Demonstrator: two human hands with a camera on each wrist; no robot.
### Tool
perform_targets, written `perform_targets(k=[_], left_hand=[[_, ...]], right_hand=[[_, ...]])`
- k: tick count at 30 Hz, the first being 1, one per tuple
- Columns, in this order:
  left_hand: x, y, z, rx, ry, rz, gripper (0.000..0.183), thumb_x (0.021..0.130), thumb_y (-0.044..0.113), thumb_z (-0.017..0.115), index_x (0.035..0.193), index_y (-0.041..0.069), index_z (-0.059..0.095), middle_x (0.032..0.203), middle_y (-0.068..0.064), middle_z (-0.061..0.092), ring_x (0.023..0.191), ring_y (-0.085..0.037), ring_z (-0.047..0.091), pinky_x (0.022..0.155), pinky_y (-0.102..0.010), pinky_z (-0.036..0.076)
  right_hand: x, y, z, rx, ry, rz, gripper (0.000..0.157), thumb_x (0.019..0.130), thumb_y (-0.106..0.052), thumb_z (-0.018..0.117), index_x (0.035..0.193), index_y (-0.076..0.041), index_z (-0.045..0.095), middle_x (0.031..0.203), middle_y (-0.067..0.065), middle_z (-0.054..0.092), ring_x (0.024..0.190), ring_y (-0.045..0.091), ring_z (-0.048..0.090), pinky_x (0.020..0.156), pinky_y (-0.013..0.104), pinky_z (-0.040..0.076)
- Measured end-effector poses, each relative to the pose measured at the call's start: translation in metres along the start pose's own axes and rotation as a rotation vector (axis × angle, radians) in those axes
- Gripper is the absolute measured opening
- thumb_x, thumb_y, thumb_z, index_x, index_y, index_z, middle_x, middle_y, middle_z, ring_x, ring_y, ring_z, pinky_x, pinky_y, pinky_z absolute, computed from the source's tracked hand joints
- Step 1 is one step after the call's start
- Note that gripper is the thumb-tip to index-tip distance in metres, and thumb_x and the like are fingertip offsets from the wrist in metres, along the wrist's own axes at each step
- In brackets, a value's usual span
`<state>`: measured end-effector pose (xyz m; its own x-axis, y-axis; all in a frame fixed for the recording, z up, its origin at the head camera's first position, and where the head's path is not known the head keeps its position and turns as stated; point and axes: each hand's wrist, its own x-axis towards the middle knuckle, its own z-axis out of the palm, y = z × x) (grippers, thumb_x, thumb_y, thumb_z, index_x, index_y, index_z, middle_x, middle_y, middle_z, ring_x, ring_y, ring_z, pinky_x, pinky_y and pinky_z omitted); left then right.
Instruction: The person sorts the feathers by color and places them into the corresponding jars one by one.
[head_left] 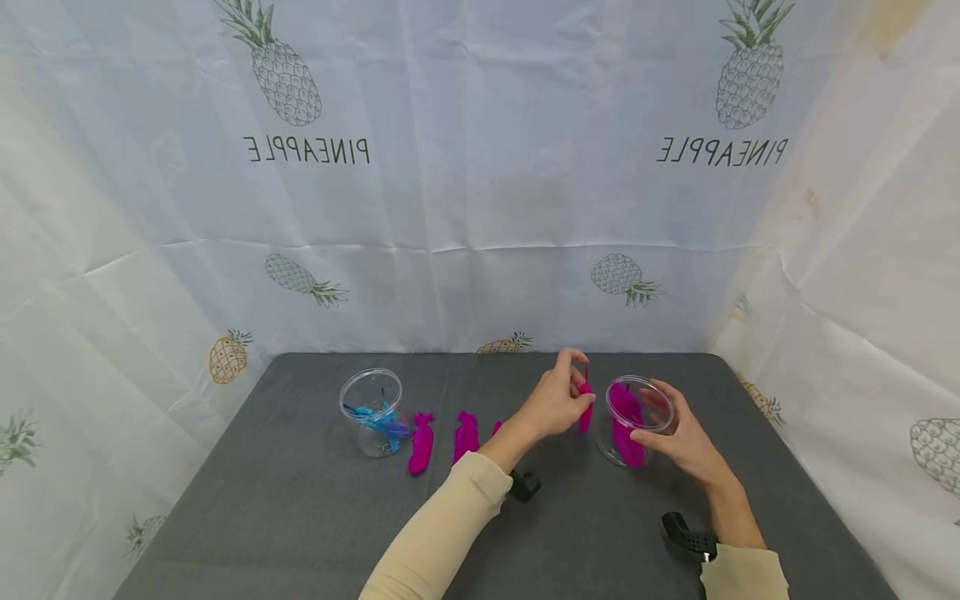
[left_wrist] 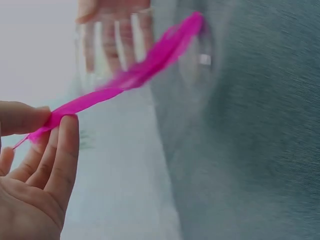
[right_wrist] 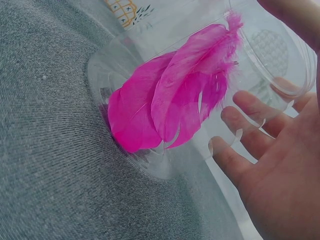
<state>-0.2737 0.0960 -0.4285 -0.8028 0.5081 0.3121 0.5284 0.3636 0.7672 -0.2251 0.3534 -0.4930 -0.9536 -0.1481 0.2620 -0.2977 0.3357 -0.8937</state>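
My left hand point(head_left: 551, 404) pinches a pink feather point(head_left: 585, 410) near its quill end, between thumb and fingers. In the left wrist view the same feather point(left_wrist: 150, 65) slants across, overlapping the blurred jar. My right hand point(head_left: 688, 442) grips a clear plastic jar point(head_left: 640, 379) standing at the right of the table, thumb on the near side and fingers around the far side. Several pink feathers point(right_wrist: 170, 95) stand inside this jar, their broad tips down against its base. The left hand is just left of the jar's rim.
A second clear jar point(head_left: 371, 372) with blue feathers point(head_left: 384, 423) stands on the left of the dark grey table point(head_left: 285, 500). Pink feathers point(head_left: 422, 444) lie between the jars, some partly covered by the left arm. A pineapple-print cloth point(head_left: 465, 200) hangs behind.
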Motion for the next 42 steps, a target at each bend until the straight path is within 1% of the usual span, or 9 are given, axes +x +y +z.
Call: perform_targets(k=[4, 13, 17, 21, 24, 28, 34, 38, 42], left_hand=[[0.004, 0.012, -0.002, -0.037, 0.012, 0.035, 0.05, 0.097, 0.011, 0.069, 0.136, 0.015, 0.038, 0.097, 0.004, 0.058, 0.078, -0.004, 0.059, 0.07, -0.021, 0.05], [0.016, 0.027, 0.005, -0.126, 0.045, 0.107, 0.05, 0.097, 0.009, 0.069, 0.135, 0.008, 0.037, 0.094, 0.001, 0.06, 0.079, -0.003, 0.061, 0.076, -0.019, 0.051], [0.02, 0.027, 0.013, -0.192, 0.082, 0.093, 0.049, 0.096, 0.009, 0.071, 0.133, 0.01, 0.039, 0.093, 0.0, 0.064, 0.08, -0.003, 0.063, 0.076, -0.02, 0.053], [0.025, 0.022, 0.023, -0.277, 0.129, 0.052, 0.048, 0.095, 0.011, 0.073, 0.131, 0.009, 0.041, 0.09, 0.0, 0.067, 0.079, -0.002, 0.062, 0.075, -0.02, 0.053], [0.026, 0.017, 0.032, -0.305, 0.153, 0.021, 0.047, 0.095, 0.013, 0.074, 0.129, 0.009, 0.043, 0.087, 0.0, 0.069, 0.076, -0.001, 0.06, 0.073, -0.019, 0.052], [0.026, 0.009, 0.042, -0.249, 0.163, -0.006, 0.041, 0.094, 0.015, 0.075, 0.124, 0.012, 0.047, 0.087, 0.002, 0.069, 0.072, -0.005, 0.06, 0.067, -0.018, 0.051], [0.023, 0.0, 0.051, -0.094, 0.233, -0.039, 0.02, 0.091, 0.018, 0.079, 0.101, 0.012, 0.064, 0.097, 0.002, 0.064, 0.094, -0.02, 0.057, 0.077, -0.021, 0.044], [0.021, -0.002, 0.053, -0.036, 0.249, -0.05, 0.012, 0.092, 0.022, 0.077, 0.095, 0.013, 0.07, 0.104, 0.002, 0.06, 0.097, -0.014, 0.054, 0.084, -0.023, 0.045], [0.018, -0.003, 0.049, -0.051, 0.231, -0.047, 0.01, 0.097, 0.023, 0.072, 0.096, 0.013, 0.071, 0.102, 0.004, 0.06, 0.092, -0.006, 0.054, 0.083, -0.022, 0.047]], right_hand=[[0.0, -0.001, 0.0, 0.005, 0.0, 0.003, 0.091, 0.09, -0.003, 0.075, 0.158, -0.001, 0.014, 0.154, 0.028, 0.036, 0.141, 0.043, 0.031, 0.099, 0.007, 0.035], [0.0, -0.003, -0.001, 0.004, -0.014, 0.022, 0.091, 0.092, -0.005, 0.075, 0.158, -0.002, 0.012, 0.156, 0.027, 0.033, 0.143, 0.046, 0.027, 0.099, 0.006, 0.034], [0.001, -0.005, -0.001, 0.01, -0.021, 0.032, 0.092, 0.092, -0.006, 0.074, 0.159, -0.003, 0.011, 0.157, 0.027, 0.031, 0.145, 0.045, 0.026, 0.098, 0.006, 0.033], [0.002, -0.006, -0.002, 0.018, -0.025, 0.033, 0.092, 0.093, -0.006, 0.073, 0.159, -0.003, 0.01, 0.157, 0.027, 0.03, 0.146, 0.046, 0.025, 0.098, 0.005, 0.033], [0.002, -0.006, -0.002, 0.029, -0.028, 0.033, 0.092, 0.093, -0.006, 0.073, 0.159, -0.004, 0.009, 0.158, 0.027, 0.029, 0.146, 0.046, 0.024, 0.099, 0.005, 0.033], [0.002, -0.005, -0.001, 0.037, -0.027, 0.032, 0.092, 0.092, -0.005, 0.074, 0.159, -0.003, 0.01, 0.158, 0.027, 0.03, 0.146, 0.046, 0.024, 0.099, 0.005, 0.033], [0.003, -0.001, 0.0, 0.02, -0.022, 0.024, 0.092, 0.091, -0.005, 0.075, 0.158, -0.002, 0.011, 0.157, 0.028, 0.031, 0.145, 0.047, 0.026, 0.099, 0.005, 0.033], [0.002, 0.001, -0.001, 0.014, -0.022, 0.016, 0.093, 0.091, -0.005, 0.075, 0.158, -0.002, 0.012, 0.157, 0.028, 0.032, 0.145, 0.048, 0.026, 0.099, 0.005, 0.033], [0.001, 0.002, -0.001, 0.015, -0.017, 0.006, 0.092, 0.091, -0.004, 0.075, 0.158, -0.001, 0.012, 0.156, 0.03, 0.032, 0.144, 0.048, 0.026, 0.099, 0.006, 0.034]])
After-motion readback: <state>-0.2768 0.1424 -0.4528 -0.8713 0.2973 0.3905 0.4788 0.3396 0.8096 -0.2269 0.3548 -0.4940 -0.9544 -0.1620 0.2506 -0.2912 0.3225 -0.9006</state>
